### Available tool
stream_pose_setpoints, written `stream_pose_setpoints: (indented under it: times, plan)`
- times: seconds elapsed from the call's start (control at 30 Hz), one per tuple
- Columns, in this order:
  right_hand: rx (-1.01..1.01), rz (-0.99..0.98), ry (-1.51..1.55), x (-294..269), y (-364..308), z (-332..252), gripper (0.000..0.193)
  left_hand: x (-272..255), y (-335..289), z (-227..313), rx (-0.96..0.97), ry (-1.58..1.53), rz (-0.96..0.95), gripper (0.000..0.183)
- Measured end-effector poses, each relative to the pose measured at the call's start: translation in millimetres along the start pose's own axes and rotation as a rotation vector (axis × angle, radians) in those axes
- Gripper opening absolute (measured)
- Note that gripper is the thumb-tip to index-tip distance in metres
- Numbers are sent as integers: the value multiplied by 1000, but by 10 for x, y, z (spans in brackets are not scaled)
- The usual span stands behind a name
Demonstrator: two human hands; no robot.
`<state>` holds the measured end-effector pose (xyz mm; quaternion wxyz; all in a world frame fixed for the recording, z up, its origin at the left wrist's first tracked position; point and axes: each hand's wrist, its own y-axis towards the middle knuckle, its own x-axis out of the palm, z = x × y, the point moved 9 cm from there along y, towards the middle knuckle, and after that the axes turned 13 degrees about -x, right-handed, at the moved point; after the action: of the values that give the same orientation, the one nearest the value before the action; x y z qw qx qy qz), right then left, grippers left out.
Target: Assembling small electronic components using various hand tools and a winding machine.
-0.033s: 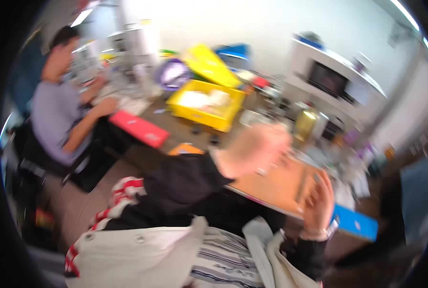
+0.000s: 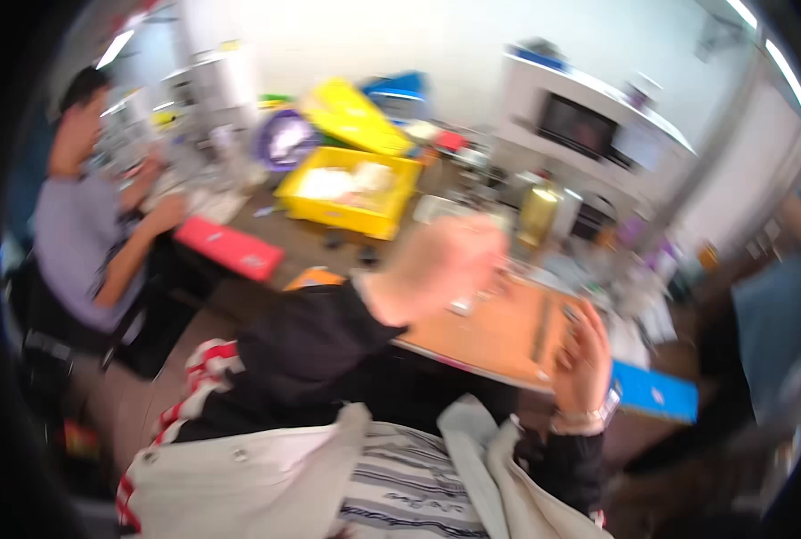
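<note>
The view is tilted and motion-blurred. My left hand (image 2: 436, 269), in a black sleeve, is a pale blur over the near-left part of an orange-brown board (image 2: 490, 337) on the table. My right hand (image 2: 584, 359), with a band on its wrist, is upright at the board's right edge, fingers slightly curled; whether it grips the edge is unclear. A thin dark stick (image 2: 539, 328) lies on the board between the hands. The blur hides the left hand's fingers.
A yellow bin (image 2: 351, 193) with pale contents stands behind the board, next to a tilted yellow lid (image 2: 355, 117). A red flat box (image 2: 230, 250) lies at left beside a seated person (image 2: 86, 234). A blue flat box (image 2: 656, 393) lies at right. Cluttered shelves fill the back.
</note>
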<state>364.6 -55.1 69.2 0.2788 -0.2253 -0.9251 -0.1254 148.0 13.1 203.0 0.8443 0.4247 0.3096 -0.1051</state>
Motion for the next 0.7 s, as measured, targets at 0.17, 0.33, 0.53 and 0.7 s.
stream_pose_setpoints:
  times: [0.17, 0.33, 0.53, 0.7]
  plan:
    - [-128, 22, -31, -165, 36, -435, 29, -50, 76, -41, -4, -34, -7, 9]
    - [-303, 69, -171, -405, 342, -739, 26, 77, 86, -180, -37, -98, 33, 10]
    - [-469, 149, -471, -708, 844, -824, 32, 29, 75, -275, -32, -121, 51, 9]
    - [-639, 258, -850, -870, 1327, -998, 35, 23, 58, -319, -18, -93, 34, 10]
